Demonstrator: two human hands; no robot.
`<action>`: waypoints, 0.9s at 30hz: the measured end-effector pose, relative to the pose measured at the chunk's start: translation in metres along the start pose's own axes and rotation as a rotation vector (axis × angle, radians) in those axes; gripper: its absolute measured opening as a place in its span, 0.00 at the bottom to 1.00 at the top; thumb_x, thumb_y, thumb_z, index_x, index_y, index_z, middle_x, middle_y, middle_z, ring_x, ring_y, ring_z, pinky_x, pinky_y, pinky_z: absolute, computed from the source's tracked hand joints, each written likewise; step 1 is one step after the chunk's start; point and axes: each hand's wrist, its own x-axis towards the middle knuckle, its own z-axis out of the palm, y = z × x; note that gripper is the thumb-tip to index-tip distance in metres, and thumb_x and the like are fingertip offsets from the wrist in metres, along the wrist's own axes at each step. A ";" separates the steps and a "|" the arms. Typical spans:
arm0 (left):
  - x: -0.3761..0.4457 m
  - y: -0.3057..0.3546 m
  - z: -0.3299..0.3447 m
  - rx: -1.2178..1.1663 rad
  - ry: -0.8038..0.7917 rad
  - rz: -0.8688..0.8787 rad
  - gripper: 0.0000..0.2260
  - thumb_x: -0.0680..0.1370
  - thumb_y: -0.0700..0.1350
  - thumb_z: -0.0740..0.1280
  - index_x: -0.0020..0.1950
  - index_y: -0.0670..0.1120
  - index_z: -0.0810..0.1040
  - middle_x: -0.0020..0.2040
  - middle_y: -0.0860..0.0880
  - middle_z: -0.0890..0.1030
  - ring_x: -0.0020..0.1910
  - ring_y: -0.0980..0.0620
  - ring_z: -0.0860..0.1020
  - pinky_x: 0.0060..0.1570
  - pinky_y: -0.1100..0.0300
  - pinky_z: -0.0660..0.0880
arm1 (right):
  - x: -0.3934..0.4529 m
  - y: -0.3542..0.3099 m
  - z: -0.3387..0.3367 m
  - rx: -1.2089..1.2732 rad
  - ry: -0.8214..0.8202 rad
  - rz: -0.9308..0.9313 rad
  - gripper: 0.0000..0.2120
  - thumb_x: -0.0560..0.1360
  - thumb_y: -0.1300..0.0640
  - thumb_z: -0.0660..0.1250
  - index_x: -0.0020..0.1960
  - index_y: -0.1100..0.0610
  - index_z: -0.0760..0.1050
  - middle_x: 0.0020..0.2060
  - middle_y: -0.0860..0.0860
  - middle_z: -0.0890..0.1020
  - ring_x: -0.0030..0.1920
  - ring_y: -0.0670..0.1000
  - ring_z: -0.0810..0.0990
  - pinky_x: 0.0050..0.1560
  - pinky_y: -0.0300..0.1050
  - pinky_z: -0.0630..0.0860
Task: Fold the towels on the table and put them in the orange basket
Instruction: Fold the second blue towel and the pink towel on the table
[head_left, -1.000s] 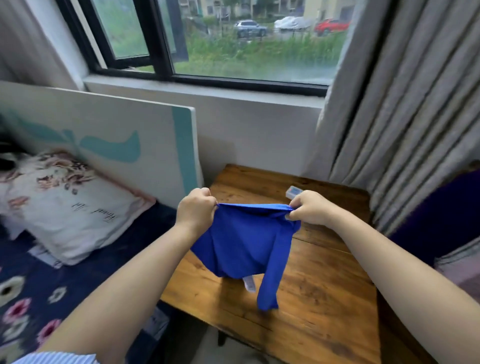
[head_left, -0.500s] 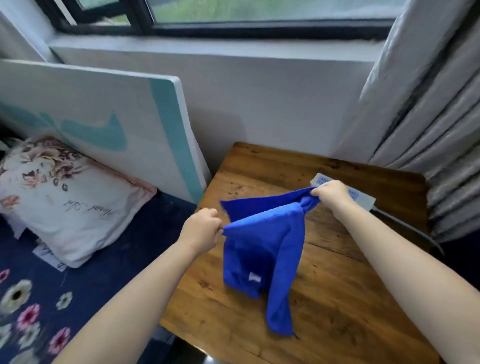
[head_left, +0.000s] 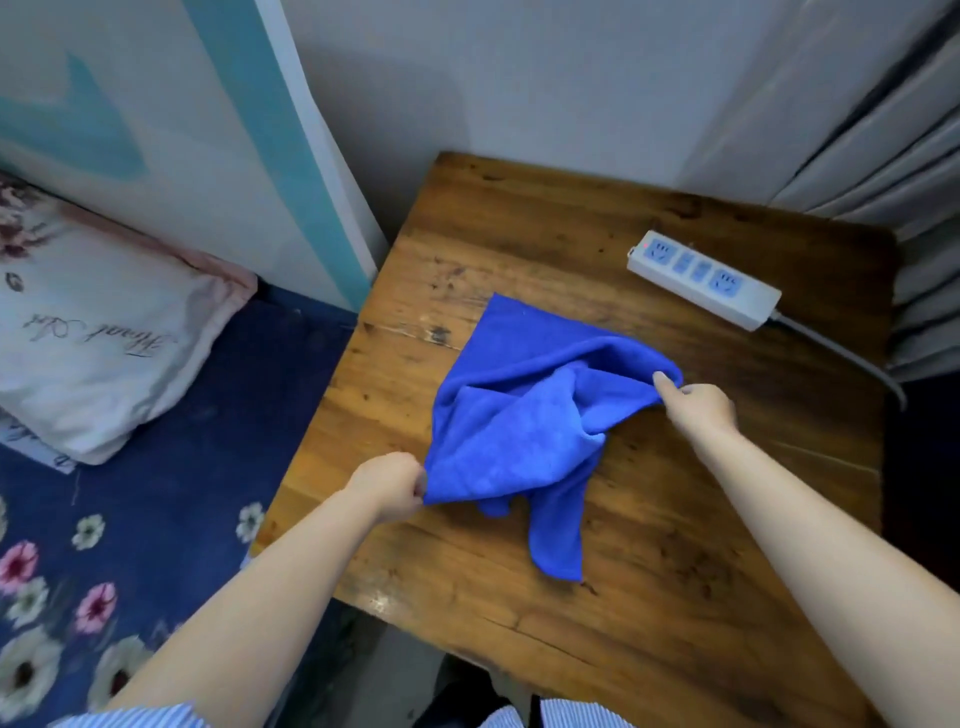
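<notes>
1. Readable writing is scarce: the pillow (head_left: 98, 332) on the bed at your 9 o'clock carries a line of cursive script, seen upside down and too loose to make out. The power strip (head_left: 702, 280) at about 1 o'clock on the table shows blue socket faces and a small red light at its far end, with no legible brand.
2. Your blue towel (head_left: 524, 421) lies crumpled near the middle of the table (head_left: 675, 597), one corner spread flat toward 11 o'clock and a narrow tail trailing toward 6 o'clock.
3. Your left hand (head_left: 392, 486) has its fingers curled tight on the towel's near-left corner, right at the table's left edge.
4. Your right hand (head_left: 696, 400) pinches the towel's right-hand bunch, forefinger stretched along the fold, with the cloth lifted a little there.
5. Edges: the table's left edge runs beside the bed's floral blanket (head_left: 78, 571); its far edge meets the wall at 12 o'clock; a white and teal board (head_left: 234, 130) leans at 10 o'clock; grey curtains (head_left: 893, 156) hang at 2 o'clock, just past the right corner.
6. Open room: bare wood shows between the towel and the power strip, along the far side, and across the near-right part of the table under your right forearm. The strip's cord (head_left: 852, 358) runs off the right edge at 3 o'clock.
</notes>
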 end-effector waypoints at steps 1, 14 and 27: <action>0.001 -0.001 0.003 -0.095 0.054 -0.030 0.11 0.74 0.41 0.61 0.50 0.41 0.81 0.55 0.41 0.79 0.56 0.42 0.76 0.50 0.53 0.73 | -0.007 0.003 0.005 0.014 0.002 0.010 0.27 0.78 0.47 0.58 0.24 0.58 0.63 0.28 0.58 0.71 0.40 0.57 0.72 0.41 0.44 0.63; 0.044 0.010 0.014 -0.597 0.378 -0.145 0.13 0.78 0.47 0.62 0.46 0.40 0.81 0.47 0.41 0.80 0.53 0.41 0.77 0.46 0.55 0.71 | -0.061 -0.005 0.067 0.127 0.097 -0.157 0.17 0.71 0.55 0.68 0.26 0.59 0.71 0.23 0.53 0.73 0.35 0.56 0.70 0.37 0.47 0.62; 0.030 -0.015 0.000 -0.781 0.554 -0.075 0.10 0.78 0.43 0.63 0.43 0.42 0.83 0.42 0.41 0.83 0.43 0.43 0.76 0.39 0.60 0.65 | -0.062 -0.020 0.074 0.351 0.168 -0.060 0.20 0.73 0.60 0.65 0.23 0.54 0.66 0.25 0.49 0.69 0.39 0.55 0.69 0.47 0.51 0.64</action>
